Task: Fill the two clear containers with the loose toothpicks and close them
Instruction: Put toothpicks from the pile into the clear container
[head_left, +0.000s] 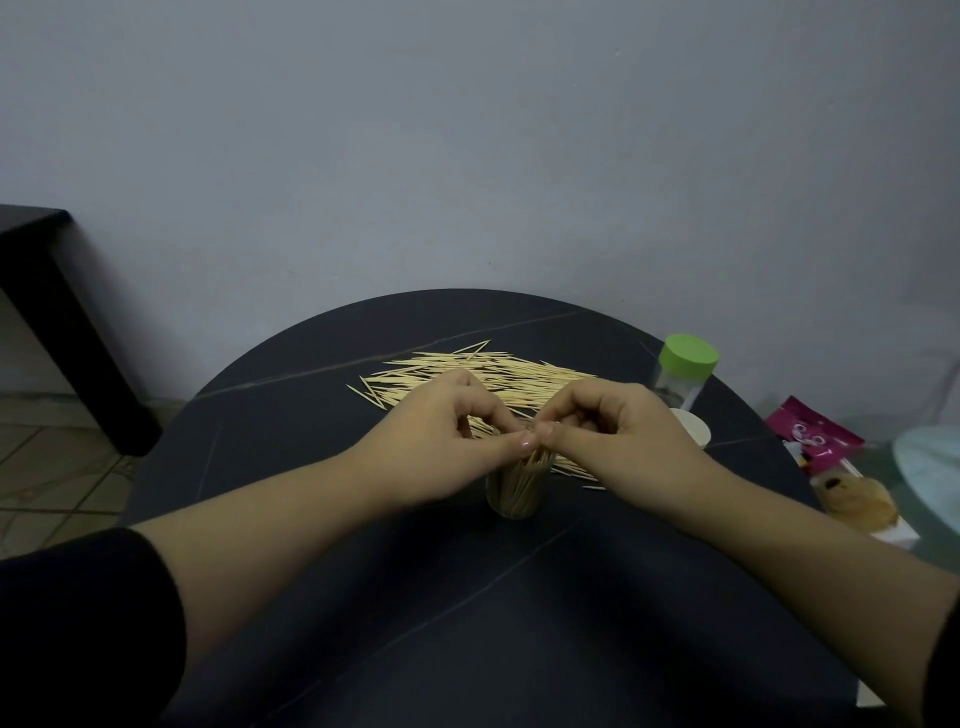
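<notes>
Dark table (467, 613): your left hand (452, 423) and right hand (618, 428) meet directly above the clear container (511, 506), curled fingers (485, 410) pinching its upright toothpicks (525, 475).

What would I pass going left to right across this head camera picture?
Dark side table → left hand → clear container of toothpicks → right hand → green-lidded container → pink packet.

A toothpick-filled clear plastic cylinder (516, 492) is standing before scattered pale wooden toothpicks (519, 371); a green-lidded clear jar (684, 376) is standing rightward.
</notes>
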